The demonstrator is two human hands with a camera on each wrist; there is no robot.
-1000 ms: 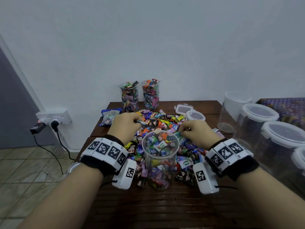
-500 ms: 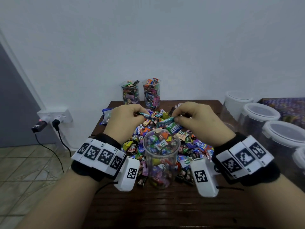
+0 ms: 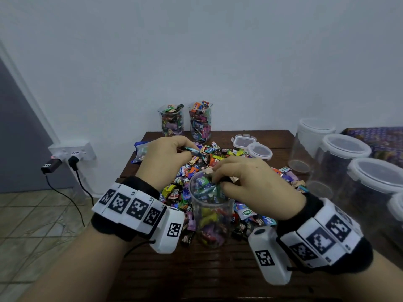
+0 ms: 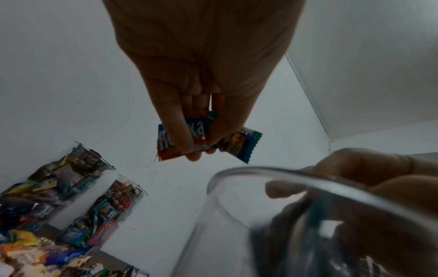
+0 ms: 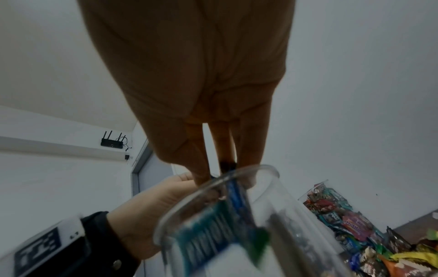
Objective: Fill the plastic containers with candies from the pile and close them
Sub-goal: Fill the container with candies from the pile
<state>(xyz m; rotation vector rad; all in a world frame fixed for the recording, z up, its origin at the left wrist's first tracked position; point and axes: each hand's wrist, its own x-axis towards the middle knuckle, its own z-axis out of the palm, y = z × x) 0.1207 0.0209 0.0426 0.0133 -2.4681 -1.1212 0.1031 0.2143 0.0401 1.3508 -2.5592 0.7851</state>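
A clear plastic container (image 3: 210, 214), partly filled with wrapped candies, stands upright at the near edge of the candy pile (image 3: 218, 155) on the wooden table (image 3: 196, 269). My right hand (image 3: 218, 182) is over its mouth, fingertips just inside the rim (image 5: 237, 174), pinching blue and green candies (image 5: 213, 215). My left hand (image 3: 189, 149) hovers above the pile, behind and left of the container. It pinches a couple of wrapped candies (image 4: 203, 138) between thumb and fingers. The container rim (image 4: 260, 176) lies just right of that hand.
Two full open containers (image 3: 171, 120) (image 3: 200, 122) stand at the back by the wall. Two loose lids (image 3: 243, 141) (image 3: 260, 151) lie back right. Several large lidded jars (image 3: 344, 153) crowd the right side. A candy bag (image 3: 140, 152) sits at the left edge; wall plugs (image 3: 72, 153) hang beyond.
Both hands lifted off the pile holding candies. The right hand then came down to the container's mouth, while the left stayed raised over the pile.
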